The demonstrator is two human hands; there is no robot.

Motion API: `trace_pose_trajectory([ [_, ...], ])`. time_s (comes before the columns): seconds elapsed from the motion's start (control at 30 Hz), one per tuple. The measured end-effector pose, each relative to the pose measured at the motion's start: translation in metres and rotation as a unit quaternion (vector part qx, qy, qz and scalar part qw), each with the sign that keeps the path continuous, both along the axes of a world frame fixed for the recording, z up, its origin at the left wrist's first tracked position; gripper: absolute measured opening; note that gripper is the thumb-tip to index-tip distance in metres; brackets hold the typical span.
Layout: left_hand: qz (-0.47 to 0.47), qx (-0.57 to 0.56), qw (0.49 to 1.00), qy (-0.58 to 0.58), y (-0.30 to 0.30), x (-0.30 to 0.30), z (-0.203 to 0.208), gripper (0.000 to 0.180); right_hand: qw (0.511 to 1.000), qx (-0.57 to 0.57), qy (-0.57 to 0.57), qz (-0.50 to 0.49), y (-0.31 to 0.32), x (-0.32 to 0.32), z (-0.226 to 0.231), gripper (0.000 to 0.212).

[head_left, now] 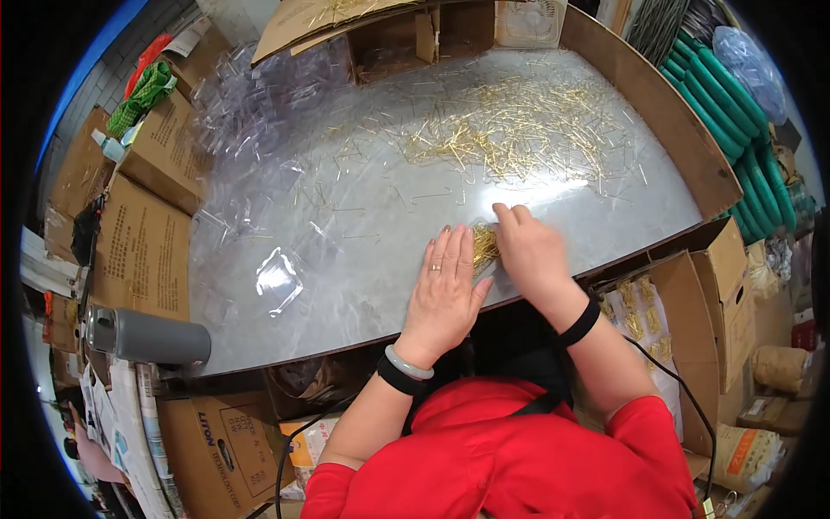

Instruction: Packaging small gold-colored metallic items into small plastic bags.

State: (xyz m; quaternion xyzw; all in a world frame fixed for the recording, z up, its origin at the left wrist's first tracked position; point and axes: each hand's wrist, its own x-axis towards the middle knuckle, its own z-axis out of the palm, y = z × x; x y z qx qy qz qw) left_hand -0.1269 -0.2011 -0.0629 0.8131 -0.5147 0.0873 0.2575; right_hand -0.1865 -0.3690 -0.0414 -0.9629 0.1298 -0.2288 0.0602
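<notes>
A small bunch of gold wire hooks (pixel 485 246) lies between my two hands near the table's front edge. My left hand (pixel 443 285) rests flat along the bunch's left side, its fingers stretched out and close together. On the other side, my right hand (pixel 532 257) is curled with its fingers pressed together, right beside the bunch. What its fingertips hold, if anything, is hidden and slightly blurred. Farther back spreads a wide heap of loose gold wire hooks (pixel 510 130), with several strays (pixel 350 208) lying toward the left.
Clear plastic pieces (pixel 251 130) pile up at the left of the grey tabletop (pixel 346 285). A grey bottle (pixel 160 336) lies at the left front corner. Cardboard walls (pixel 657 121) edge the right side. Below it, an open carton (pixel 692 303) holds bundled gold hooks (pixel 635 324).
</notes>
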Motion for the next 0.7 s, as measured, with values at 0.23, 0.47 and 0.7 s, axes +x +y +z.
trace_pose_trajectory([
  [0.23, -0.028, -0.013, 1.0, 0.003, 0.002, 0.0, 0.001, 0.073, 0.95, 0.308, -0.061, -0.008, -0.017, -0.01, -0.018, 0.028],
  [0.47, -0.12, -0.031, 0.988, 0.091, 0.012, 0.004, 0.002, 0.085, 0.825, 0.554, 0.103, -0.03, -0.018, -0.039, 0.017, 0.026],
  [0.7, -0.144, -0.069, 0.968, 0.193, 0.016, 0.008, 0.009, 0.108, 0.789, 0.606, 0.064, -0.074, -0.02, -0.062, 0.022, 0.021],
])
